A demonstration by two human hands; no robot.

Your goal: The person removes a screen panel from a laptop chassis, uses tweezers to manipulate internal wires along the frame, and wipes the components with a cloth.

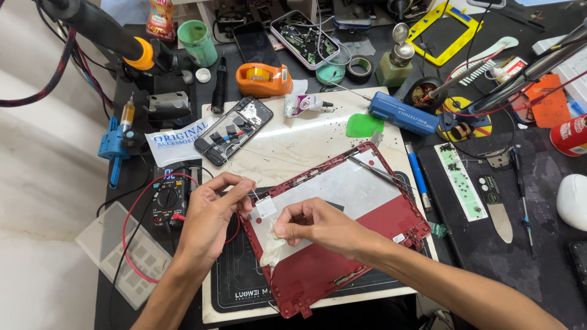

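Observation:
A red laptop lid shell lies inside-up on the white work board, its pale grey inner panel facing me. My left hand pinches a small clear square of tape or film at the shell's left corner. My right hand is closed on a crumpled whitish strip that hangs down over the shell's left edge. Thin metal tweezers rest across the shell's upper right part.
An opened phone, an orange tape dispenser, a glue tube, a green pick and a blue tool sit beyond the shell. A multimeter with red leads lies left. Tools and screws crowd the black mat at right.

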